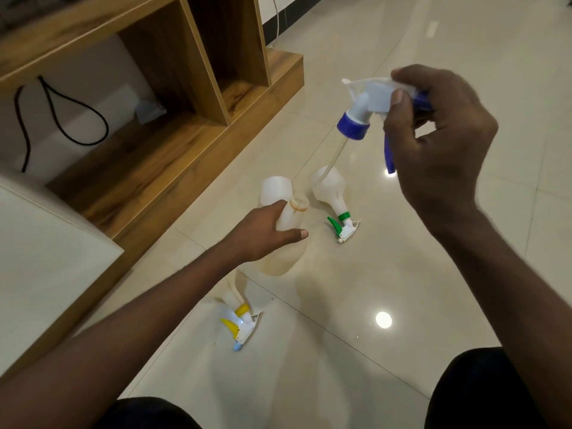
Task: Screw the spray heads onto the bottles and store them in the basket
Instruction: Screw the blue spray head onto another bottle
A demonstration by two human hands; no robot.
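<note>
My left hand [266,233] grips a translucent white bottle [286,243] around its neck; its open mouth [299,203] points up. My right hand [433,144] holds a white spray head with a blue collar [354,125] and blue trigger above and to the right of that mouth. Its clear dip tube [335,156] hangs down, apart from the bottle. A bottle with a green spray head [332,193] lies on the floor behind. A bottle with a yellow spray head [240,308] lies nearer me, partly hidden by my left arm. Another capless white bottle [274,188] stands behind my left hand. No basket is visible.
A wooden shelf unit [173,140] runs along the left, with a black cable [62,119] in one bay. A white panel [40,249] sits at the near left. The glossy tiled floor [402,289] spreads to the right. My knees in dark clothing fill the bottom corners.
</note>
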